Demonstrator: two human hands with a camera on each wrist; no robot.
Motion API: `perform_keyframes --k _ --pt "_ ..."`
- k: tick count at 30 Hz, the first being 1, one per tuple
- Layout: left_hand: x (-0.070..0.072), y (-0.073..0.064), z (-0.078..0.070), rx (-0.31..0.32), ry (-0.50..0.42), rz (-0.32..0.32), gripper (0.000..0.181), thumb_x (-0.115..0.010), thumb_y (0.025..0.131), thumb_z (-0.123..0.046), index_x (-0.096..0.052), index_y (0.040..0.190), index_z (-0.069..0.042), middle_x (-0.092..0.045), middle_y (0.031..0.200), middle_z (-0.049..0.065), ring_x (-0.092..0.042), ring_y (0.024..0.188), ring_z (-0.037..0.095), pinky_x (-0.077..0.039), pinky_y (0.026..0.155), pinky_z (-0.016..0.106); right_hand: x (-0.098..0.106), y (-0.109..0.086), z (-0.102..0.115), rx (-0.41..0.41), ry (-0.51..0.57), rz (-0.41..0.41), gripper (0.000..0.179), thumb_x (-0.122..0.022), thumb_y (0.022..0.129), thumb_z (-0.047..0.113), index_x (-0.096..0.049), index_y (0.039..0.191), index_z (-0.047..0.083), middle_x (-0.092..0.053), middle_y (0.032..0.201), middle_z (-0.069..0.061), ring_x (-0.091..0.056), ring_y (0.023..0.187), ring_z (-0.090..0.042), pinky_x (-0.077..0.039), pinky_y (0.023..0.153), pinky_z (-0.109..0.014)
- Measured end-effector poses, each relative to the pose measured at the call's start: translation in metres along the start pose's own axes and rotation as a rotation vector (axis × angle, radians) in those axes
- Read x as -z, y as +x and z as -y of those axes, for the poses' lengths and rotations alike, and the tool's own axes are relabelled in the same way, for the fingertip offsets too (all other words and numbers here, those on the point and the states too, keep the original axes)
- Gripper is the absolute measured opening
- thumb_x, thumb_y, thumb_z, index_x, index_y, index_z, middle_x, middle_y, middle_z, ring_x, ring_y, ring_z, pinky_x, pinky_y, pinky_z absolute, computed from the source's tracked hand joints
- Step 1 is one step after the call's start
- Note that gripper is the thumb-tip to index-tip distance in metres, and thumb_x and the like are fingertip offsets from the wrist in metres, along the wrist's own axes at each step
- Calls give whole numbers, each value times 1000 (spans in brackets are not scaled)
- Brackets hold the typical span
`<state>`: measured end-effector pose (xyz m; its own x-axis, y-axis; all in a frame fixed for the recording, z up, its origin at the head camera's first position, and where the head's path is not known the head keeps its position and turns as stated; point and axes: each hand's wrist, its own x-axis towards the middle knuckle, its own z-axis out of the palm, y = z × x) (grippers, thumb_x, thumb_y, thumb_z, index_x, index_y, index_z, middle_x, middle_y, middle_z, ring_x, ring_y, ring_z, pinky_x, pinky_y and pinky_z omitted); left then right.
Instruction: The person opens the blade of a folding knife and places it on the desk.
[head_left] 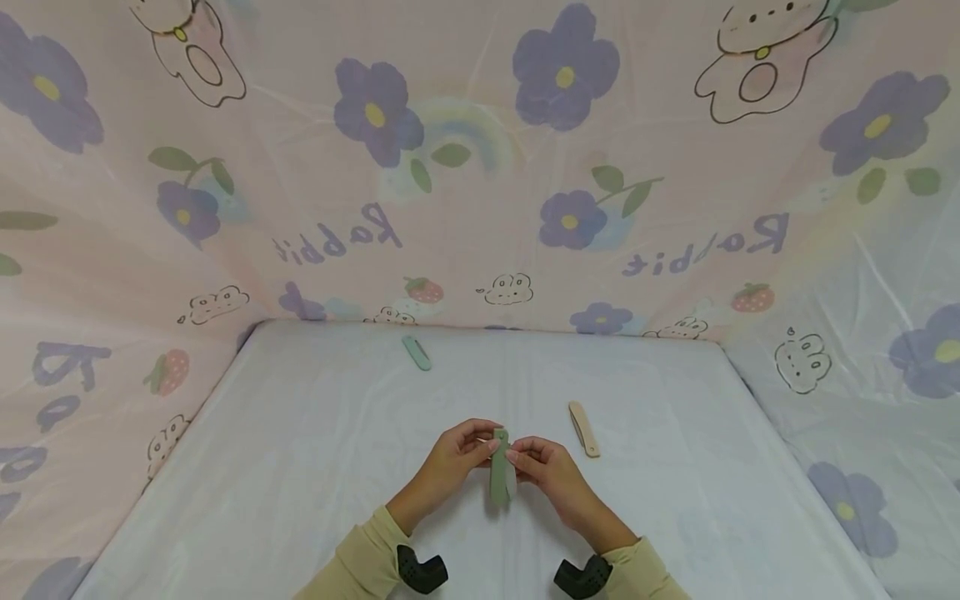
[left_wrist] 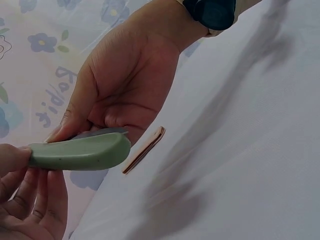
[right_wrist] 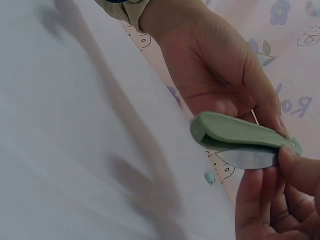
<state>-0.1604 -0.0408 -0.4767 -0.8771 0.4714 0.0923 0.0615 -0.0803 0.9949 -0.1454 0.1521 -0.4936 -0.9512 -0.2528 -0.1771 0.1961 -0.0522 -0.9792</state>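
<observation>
A green folding knife (head_left: 498, 483) is held over the white table in front of the person, its handle end pointing toward the body. My left hand (head_left: 459, 448) grips the handle at the pivot end, with the thumb on top. From the other side my right hand (head_left: 551, 462) pinches the blade between thumb and fingers near the pivot. In the right wrist view the silver blade (right_wrist: 247, 159) stands partly out of the slot in the green handle (right_wrist: 240, 131). Only a sliver of the blade shows in the left wrist view, behind the handle (left_wrist: 82, 154).
A beige folding knife (head_left: 584, 430) lies on the table to the right of the hands. Farther back, left of centre, lies a mint folding knife (head_left: 417, 353). Patterned cloth walls (head_left: 465, 225) enclose the white table (head_left: 300, 400) at the back and sides.
</observation>
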Motion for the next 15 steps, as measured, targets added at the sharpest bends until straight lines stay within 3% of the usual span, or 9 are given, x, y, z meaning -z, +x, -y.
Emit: perform_keyframes --k 4,15 --pt "2 3 17 0 -11 -11 30 -57 93 -13 -54 121 -1 -60 107 16 -61 94 23 -53 79 32 -1 -1 1 8 -9 -1 29 -63 90 16 -55 104 -9 -62 88 -6 -59 79 -16 -52 71 -28" --pt "0 -5 21 108 -35 56 35 -62 90 -11 -51 122 -2 -56 107 14 -63 92 21 -53 78 37 0 0 -5 -4 -13 -42 30 -61 91 16 -53 104 -9 -62 89 -7 -60 82 -16 -52 73 -28"
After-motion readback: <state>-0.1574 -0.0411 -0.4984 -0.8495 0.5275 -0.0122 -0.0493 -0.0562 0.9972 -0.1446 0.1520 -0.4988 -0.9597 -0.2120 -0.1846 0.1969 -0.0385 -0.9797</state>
